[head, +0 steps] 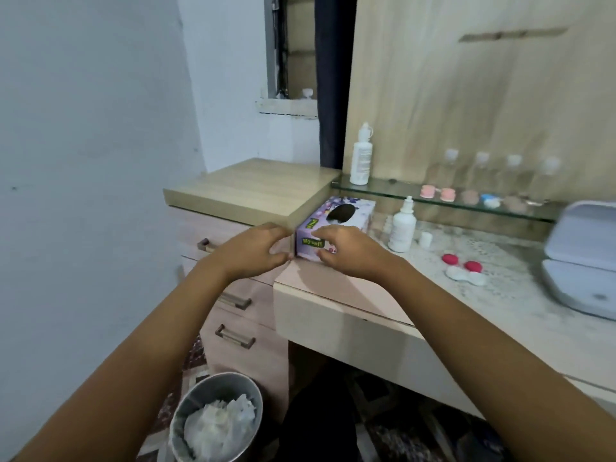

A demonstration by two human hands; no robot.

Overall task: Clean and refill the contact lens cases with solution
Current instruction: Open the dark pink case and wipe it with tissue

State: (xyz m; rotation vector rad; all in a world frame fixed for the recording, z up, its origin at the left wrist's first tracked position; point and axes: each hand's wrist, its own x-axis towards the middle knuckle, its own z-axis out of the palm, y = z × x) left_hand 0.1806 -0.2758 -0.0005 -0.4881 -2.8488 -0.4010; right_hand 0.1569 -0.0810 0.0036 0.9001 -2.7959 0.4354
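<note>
Right of centre on our marbled tabletop [520, 295], the open white lens case [465, 277] lies with two red caps [473, 266] touching it. Left of it stand a white solution bottle [402, 228] and its loose cap [425, 239]. Our right hand [346, 251] curls over the near end of the purple tissue box [353, 215]. Our left hand [256, 251] curls at the box's corner; we cannot tell whether it grips. More cases [436, 193] sit on the glass shelf [400, 191]. A metal bin [186, 408] at lower left holds crumpled white tissue [220, 425].
</note>
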